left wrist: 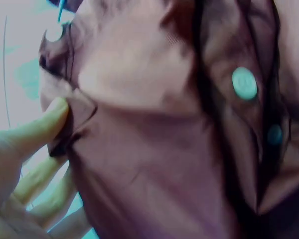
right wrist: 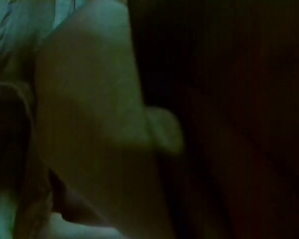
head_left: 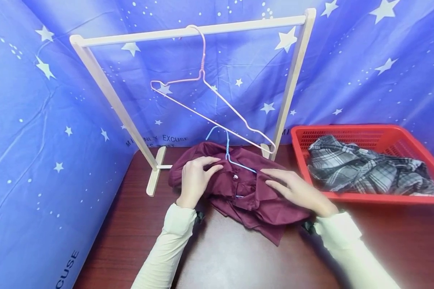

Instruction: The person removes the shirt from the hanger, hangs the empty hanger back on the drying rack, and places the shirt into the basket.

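Note:
In the head view a maroon button-up shirt (head_left: 271, 208) lies bunched on the table, with a blue wire hanger (head_left: 227, 146) partly inside it. The hanger's hook and one sloping arm show; cloth hides most of the rest. My left hand (head_left: 196, 178) pinches the shirt's edge left of the hook, thumb on one face and fingers behind, as the left wrist view shows. Pale buttons (left wrist: 244, 83) dot the front there. Beside the hanger's right arm, my right hand (head_left: 298, 190) holds the cloth between thumb and fingers. The right wrist view is dark, mostly filled by hand and fabric.
A wooden rack (head_left: 238, 26) stands behind the shirt, with a pink wire hanger (head_left: 235, 110) hung from its bar. At right, a red basket (head_left: 376, 197) holds a grey plaid garment (head_left: 369, 168). Blue star-patterned curtains (head_left: 347, 80) enclose the table (head_left: 217, 265).

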